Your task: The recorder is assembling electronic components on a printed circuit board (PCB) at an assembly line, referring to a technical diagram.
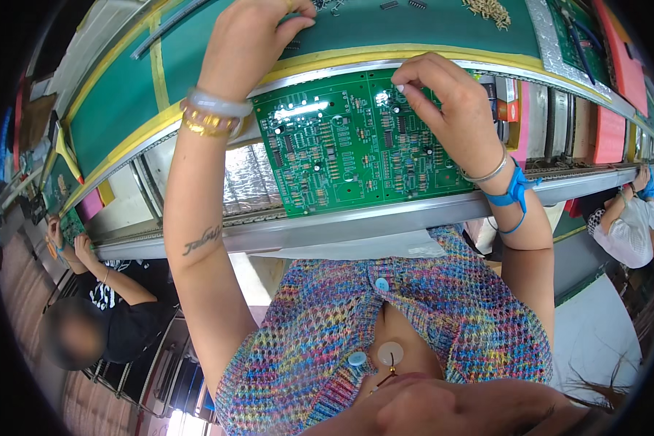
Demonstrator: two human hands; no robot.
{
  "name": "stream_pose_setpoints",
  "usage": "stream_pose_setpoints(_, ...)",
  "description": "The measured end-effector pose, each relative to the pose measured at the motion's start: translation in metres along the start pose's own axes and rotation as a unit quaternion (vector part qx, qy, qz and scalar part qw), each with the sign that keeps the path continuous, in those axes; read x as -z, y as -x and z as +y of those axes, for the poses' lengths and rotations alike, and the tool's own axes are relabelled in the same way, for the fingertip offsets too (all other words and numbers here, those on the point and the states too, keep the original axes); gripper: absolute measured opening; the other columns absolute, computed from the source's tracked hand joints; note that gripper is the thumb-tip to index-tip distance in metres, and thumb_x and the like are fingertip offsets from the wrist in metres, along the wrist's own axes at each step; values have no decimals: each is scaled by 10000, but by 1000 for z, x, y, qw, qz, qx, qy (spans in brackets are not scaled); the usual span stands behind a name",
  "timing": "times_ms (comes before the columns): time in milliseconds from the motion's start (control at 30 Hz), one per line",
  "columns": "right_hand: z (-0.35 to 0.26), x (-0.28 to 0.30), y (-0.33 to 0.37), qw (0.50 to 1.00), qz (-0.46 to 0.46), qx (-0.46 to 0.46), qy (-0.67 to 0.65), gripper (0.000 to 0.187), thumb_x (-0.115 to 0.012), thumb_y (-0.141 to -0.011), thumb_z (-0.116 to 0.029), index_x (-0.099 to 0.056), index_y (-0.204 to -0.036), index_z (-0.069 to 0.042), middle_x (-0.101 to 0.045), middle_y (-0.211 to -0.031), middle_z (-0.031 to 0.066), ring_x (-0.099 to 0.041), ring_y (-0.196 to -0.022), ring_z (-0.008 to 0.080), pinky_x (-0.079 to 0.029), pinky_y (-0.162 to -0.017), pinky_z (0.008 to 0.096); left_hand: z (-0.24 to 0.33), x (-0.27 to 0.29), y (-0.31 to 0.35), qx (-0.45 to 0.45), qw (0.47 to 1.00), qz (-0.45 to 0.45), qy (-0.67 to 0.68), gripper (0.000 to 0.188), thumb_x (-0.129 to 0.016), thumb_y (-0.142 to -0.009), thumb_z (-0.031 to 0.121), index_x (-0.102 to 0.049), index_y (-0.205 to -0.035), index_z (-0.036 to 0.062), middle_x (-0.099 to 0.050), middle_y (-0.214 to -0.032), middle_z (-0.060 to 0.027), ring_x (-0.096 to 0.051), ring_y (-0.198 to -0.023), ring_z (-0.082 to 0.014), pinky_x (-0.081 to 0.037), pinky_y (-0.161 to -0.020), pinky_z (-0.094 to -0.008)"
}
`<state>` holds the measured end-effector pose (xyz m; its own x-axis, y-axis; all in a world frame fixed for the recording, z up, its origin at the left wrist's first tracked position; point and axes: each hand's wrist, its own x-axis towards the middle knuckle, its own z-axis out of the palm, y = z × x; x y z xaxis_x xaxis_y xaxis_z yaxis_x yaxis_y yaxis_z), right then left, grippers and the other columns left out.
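Note:
A green circuit board [357, 167], filled with resistors, chips and other small components, lies in the metal rails in front of me. My right hand [450, 102] is over its upper right part, thumb and forefinger pinched close above the board; whatever is between them is too small to name. Beyond the board, my left hand [251, 36] reaches over the green mat [385, 33]. Its thumb and forefinger are drawn together beside small loose parts, and the picture's top edge cuts off some fingers. Black chips [417, 4] lie on the mat to the right of this hand.
A pile of tan components [488, 11] sits at the far right of the mat. Metal rails [385, 221] run left to right before me. Pink foam [609, 134] stands to the right. Co-workers are at both sides, one at left with hands [83, 247] on the line.

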<state>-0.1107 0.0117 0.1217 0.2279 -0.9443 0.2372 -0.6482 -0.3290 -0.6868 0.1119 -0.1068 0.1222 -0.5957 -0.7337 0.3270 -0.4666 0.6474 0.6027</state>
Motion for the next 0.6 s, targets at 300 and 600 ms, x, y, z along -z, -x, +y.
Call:
stream_pose_setpoints(300, 12, 0, 10, 999, -18, -17, 23, 124, -647, -757, -31, -605, -870, -62, -604, -829, 95, -593, -789, 305, -484, -680, 377, -1, -14, -32, -56, 988, -113, -85, 72, -640, -761, 82, -629, -769, 11, -581, -844, -110, -582, -845, -293, -471, -753, -361)
stream_pose_setpoints(600, 17, -9, 8, 999, -33, 0, 37, 94, -640, -762, -55, -610, -849, -71, -602, -817, 90, -589, -792, 304, -484, -688, 394, 7, -11, -37, -189, 943, -137, -239, 71, -570, -750, 95, -607, -747, 34, -577, -809, -117, -581, -804, -280, -490, -714, -371)
